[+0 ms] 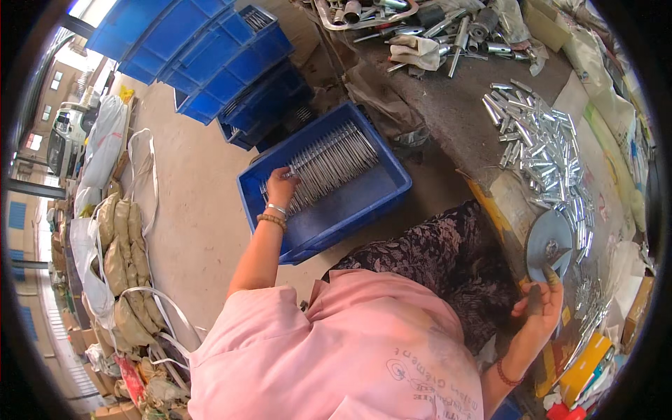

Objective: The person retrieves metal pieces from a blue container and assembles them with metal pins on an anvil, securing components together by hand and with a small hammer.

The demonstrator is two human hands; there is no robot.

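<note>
A blue plastic crate [381, 199] stands on the floor to my left, with a row of slim metal rods [336, 162] packed side by side in it. My left hand [282, 187] reaches in at the left end of the row, its fingers closed around the end of a rod; the hand hides most of that grip. On my right side, my right hand [540, 302] is raised beside a round grey disc [542, 241] at the bench edge. Its fingers are apart, with dark coverings or stains on some, and I see nothing held in it.
More blue crates [210, 63] are stacked beyond the open one. Loose shiny metal tubes [535, 143] heap on the workbench, and small thin metal parts [593, 308] lie nearer me. A work glove [416, 52] rests among tools at the back. Tan sacks [126, 245] line the left.
</note>
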